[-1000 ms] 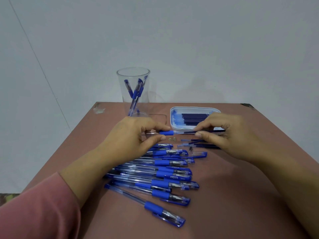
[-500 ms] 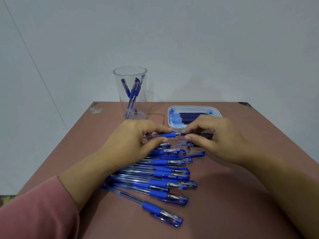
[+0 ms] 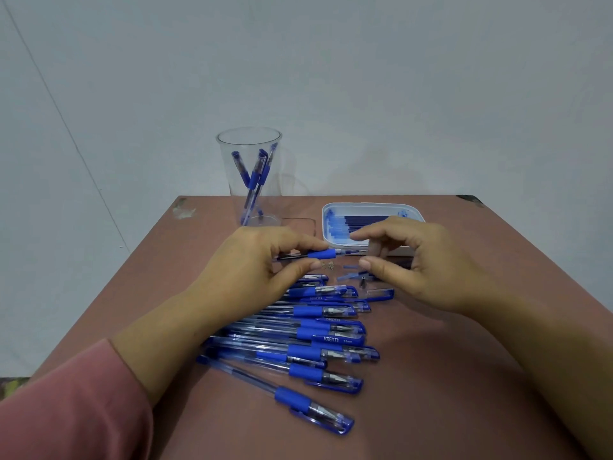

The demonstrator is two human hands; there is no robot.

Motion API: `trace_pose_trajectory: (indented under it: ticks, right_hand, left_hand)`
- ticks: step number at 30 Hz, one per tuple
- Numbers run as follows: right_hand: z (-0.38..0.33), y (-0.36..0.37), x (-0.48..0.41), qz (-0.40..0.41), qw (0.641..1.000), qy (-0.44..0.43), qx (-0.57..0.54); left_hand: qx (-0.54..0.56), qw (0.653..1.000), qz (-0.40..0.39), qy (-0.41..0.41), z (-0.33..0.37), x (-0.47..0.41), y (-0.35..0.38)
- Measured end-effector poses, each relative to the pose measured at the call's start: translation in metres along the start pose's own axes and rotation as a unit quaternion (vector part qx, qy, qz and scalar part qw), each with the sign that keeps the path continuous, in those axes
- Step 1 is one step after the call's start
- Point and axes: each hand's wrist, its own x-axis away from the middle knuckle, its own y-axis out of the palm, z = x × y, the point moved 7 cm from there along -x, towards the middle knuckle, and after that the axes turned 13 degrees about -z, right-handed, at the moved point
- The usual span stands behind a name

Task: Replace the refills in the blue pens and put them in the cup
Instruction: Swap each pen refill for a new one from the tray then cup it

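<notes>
Head camera, and the only writing I could read was on the row of blue pens (image 3: pixel 315 333) lying side by side on the table (image 3: pixel 464 376): one clear barrel carried "KREATI" (image 3: pixel 331 339) in white capitals on its blue clip. Small print sat just beside that word, too blurred for me to make out. A second pen further back bore similar lettering, also unreadable.

My left hand (image 3: pixel 255 267) pinched one pen (image 3: pixel 323 254) by its blue grip between thumb and forefinger, holding it level above the far end of the row. My right hand (image 3: pixel 424 263) was curled with thumb and forefinger parted around the pen's tip end. I could not tell whether any finger held it.

A clear plastic cup (image 3: pixel 273 187) stood at the back left with three finished pens (image 3: pixel 255 174) leaning inside. Right of it lay a white tray (image 3: pixel 371 204) of dark refills (image 3: pixel 361 221). Tiny metal tips (image 3: pixel 326 265), blue bits (image 3: pixel 348 277) and a loose cap (image 3: pixel 381 293) were scattered between the tray and the row.

The tabletop was matte reddish brown, chipped at its far left corner (image 3: pixel 184 210). Behind it rose a plain pale grey wall (image 3: pixel 331 78). A pink sleeve (image 3: pixel 66 410) covered my left forearm.
</notes>
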Motion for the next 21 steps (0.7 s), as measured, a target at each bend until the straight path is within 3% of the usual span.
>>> trace_pose_trajectory:
  ticks: [4, 15, 21]
  right_hand:
    - [0.001, -0.003, 0.0, 0.019, 1.0, -0.005, -0.001]
    - [0.034, 0.006, -0.005, -0.103, 0.983, 0.024, 0.149]
    - [0.032, 0.016, -0.011, -0.146, 0.974, 0.044, 0.167]
  left_hand:
    - [-0.001, 1.0, -0.001, 0.001, 0.001, 0.001, -0.001]
    - [0.004, 1.0, -0.01, -0.008, -0.003, -0.001, 0.001]
    - [0.002, 1.0, -0.01, -0.005, -0.001, -0.001, 0.0]
